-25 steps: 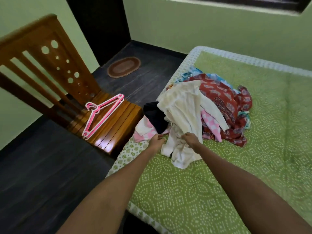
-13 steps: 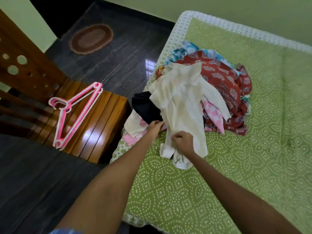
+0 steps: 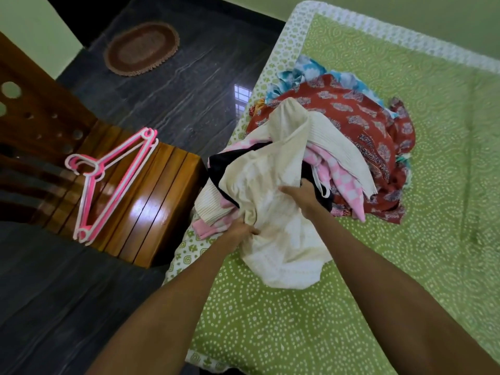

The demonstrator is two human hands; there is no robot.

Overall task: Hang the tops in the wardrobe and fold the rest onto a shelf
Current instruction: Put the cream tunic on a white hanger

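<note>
Nearest, two bare forearms reach over the bed's green dotted cotton bedspread. The left hand is closed, pinching the near left edge of a cream embroidered cotton top; the right hand is clenched on the same top further in. Just beyond lies the pile: a pink-and-white checked cloth, then a red printed garment. To the left, pink and white plastic hangers lie on a brown slatted wooden chair. Farthest, an oval brown mat lies on the dark floor.
</note>
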